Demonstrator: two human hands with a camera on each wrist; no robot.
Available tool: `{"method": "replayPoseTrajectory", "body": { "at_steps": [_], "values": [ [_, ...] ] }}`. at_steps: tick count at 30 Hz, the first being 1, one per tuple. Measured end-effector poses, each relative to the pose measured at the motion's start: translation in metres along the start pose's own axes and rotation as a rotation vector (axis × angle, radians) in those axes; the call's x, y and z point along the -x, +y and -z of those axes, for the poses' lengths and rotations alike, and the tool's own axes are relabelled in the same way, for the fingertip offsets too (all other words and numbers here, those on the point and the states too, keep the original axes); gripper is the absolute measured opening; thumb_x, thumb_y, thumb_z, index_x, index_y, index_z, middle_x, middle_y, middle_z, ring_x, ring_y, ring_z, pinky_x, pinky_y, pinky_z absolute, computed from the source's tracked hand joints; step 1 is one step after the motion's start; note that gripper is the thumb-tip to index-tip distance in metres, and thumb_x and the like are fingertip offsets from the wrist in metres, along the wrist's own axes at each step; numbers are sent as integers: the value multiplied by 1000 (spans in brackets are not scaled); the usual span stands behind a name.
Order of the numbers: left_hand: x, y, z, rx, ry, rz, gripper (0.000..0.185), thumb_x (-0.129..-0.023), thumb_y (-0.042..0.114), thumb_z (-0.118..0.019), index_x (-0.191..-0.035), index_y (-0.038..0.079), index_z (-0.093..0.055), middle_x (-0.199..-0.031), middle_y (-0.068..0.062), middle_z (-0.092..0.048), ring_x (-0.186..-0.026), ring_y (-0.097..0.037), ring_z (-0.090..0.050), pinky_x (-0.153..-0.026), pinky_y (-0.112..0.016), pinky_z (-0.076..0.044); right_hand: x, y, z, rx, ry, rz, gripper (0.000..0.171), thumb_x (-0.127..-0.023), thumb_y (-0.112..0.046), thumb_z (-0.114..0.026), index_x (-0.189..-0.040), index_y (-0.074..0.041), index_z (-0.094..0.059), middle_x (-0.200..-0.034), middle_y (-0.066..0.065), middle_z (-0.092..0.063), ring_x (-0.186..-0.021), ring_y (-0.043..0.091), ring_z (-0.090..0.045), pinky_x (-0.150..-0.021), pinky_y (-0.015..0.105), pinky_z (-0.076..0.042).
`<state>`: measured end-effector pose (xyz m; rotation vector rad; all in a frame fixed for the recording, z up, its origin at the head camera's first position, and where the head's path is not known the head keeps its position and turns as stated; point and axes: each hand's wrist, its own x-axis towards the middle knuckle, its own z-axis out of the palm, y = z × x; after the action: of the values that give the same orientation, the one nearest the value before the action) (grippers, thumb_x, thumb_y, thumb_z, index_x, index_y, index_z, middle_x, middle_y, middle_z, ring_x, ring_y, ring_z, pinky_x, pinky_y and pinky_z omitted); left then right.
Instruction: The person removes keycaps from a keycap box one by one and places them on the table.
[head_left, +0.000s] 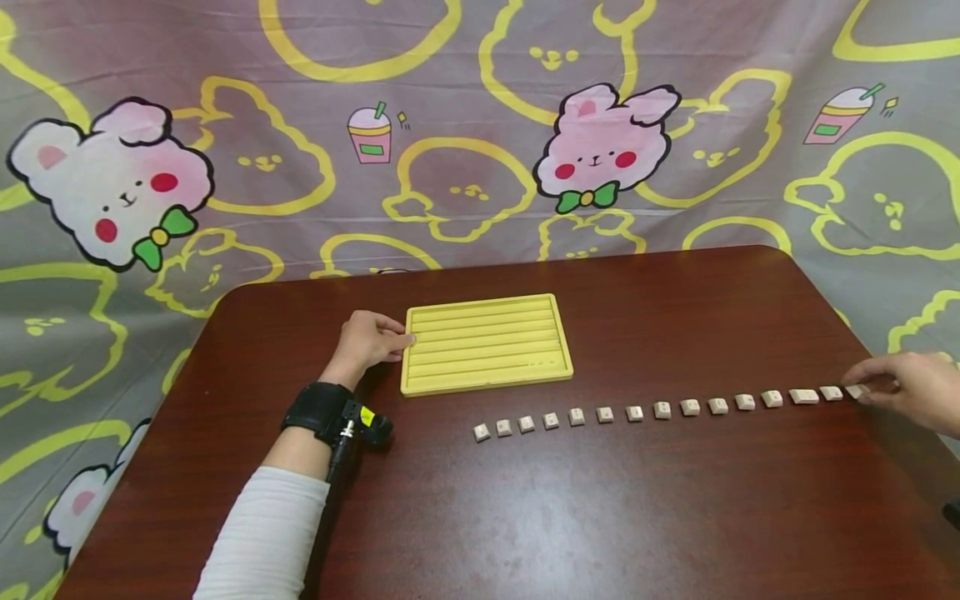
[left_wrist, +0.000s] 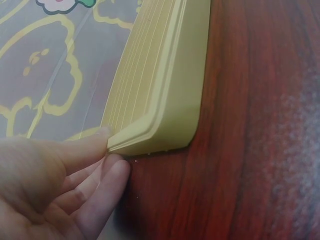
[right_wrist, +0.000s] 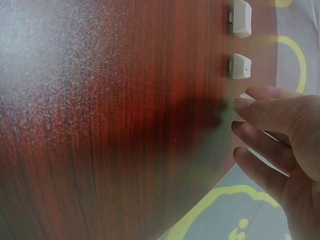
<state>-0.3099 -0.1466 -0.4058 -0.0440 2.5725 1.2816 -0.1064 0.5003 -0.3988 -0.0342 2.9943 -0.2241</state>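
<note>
A yellow ridged tray [head_left: 487, 337] lies on the table, back of centre. My left hand [head_left: 369, 340] pinches its left edge, thumb on the rim and fingers against the side, as the left wrist view also shows. In front of the tray, a row of small cream keycaps [head_left: 634, 413] runs rightward across the table. At the row's right end my right hand [head_left: 909, 387] pinches the last keycap [head_left: 853, 391] between thumb and index finger. Most of that keycap is hidden by the fingertips in the right wrist view. Beside it sits a keycap [right_wrist: 241, 66] with a dark letter.
The dark red-brown wooden table [head_left: 570, 517] has its right edge close under my right hand. A patterned cloth [head_left: 465, 108] hangs behind the table. A wider keycap [head_left: 803, 397] stands near the row's right end.
</note>
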Motion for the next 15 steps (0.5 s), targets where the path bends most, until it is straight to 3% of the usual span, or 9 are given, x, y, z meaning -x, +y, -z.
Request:
{"method": "replayPoseTrajectory", "body": {
  "at_steps": [15],
  "values": [
    [1,-1,0,0,-3,1,38,-87,13,-76,-116,-9,-66,-106,-26,-73,-66,-9,-71,-66,-28,-63,0,3,-7,26,41,18,18,-72,0,-80,-89,0,-71,-83,18,-72,-74,32,-70,-61,45,-58]
  ]
}}
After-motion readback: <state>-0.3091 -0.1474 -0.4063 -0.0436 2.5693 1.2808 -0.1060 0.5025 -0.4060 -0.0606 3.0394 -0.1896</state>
